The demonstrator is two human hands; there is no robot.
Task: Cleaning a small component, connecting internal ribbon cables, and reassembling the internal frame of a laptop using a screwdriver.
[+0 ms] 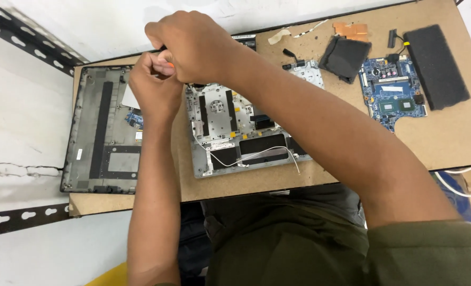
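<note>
— What colours lie on the desk (458,137)?
— The desk itself is pale brown board. The laptop bottom cover (100,132) is dark grey; the laptop chassis (235,132) is silver with black patches and yellow spots.
— And at the far side?
— A blue motherboard (391,98), a black foam pad (435,66), a copper-orange heat sink (352,30). Something orange (169,65) shows between the hands.

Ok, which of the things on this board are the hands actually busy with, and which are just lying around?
In hand:
- left hand and right hand, closed together on a small orange thing
- silver laptop chassis right beneath them

Lying about:
- black bottom cover
- blue circuit board
- black foam strip
- dark pad
</note>
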